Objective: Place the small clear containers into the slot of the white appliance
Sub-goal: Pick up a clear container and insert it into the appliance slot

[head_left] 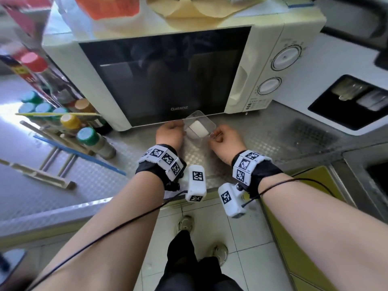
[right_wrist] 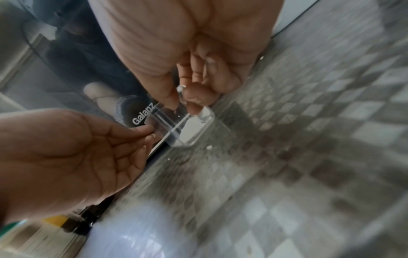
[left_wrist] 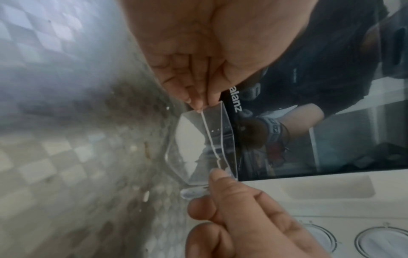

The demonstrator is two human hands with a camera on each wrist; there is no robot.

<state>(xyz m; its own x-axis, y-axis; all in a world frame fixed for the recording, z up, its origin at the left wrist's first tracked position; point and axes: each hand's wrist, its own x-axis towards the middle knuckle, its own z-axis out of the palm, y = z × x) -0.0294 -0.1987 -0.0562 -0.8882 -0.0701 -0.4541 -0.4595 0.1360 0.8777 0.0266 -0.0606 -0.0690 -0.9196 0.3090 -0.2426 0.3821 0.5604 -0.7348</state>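
Observation:
A small clear container (head_left: 199, 127) with a white block inside sits low over the steel counter (head_left: 262, 131), just in front of the closed door of the white microwave (head_left: 264, 66). My left hand (head_left: 178, 128) pinches its left rim, thumb against fingers (left_wrist: 198, 103). At the right corner, my right hand (head_left: 214, 135) pinches the rim (right_wrist: 185, 99). The wrist views show the container (left_wrist: 198, 144) (right_wrist: 187, 129) close to the counter; whether it touches is unclear. At the far right, a white appliance (head_left: 315, 70) has a dark slot (head_left: 352, 101) holding two clear containers.
Several capped seasoning bottles (head_left: 88, 137) and a wooden rack (head_left: 52, 131) crowd the counter on the left. Bags (head_left: 117, 15) lie on top of the microwave. A sink (head_left: 375, 175) lies at the right edge. The counter's front edge runs just behind my wrists.

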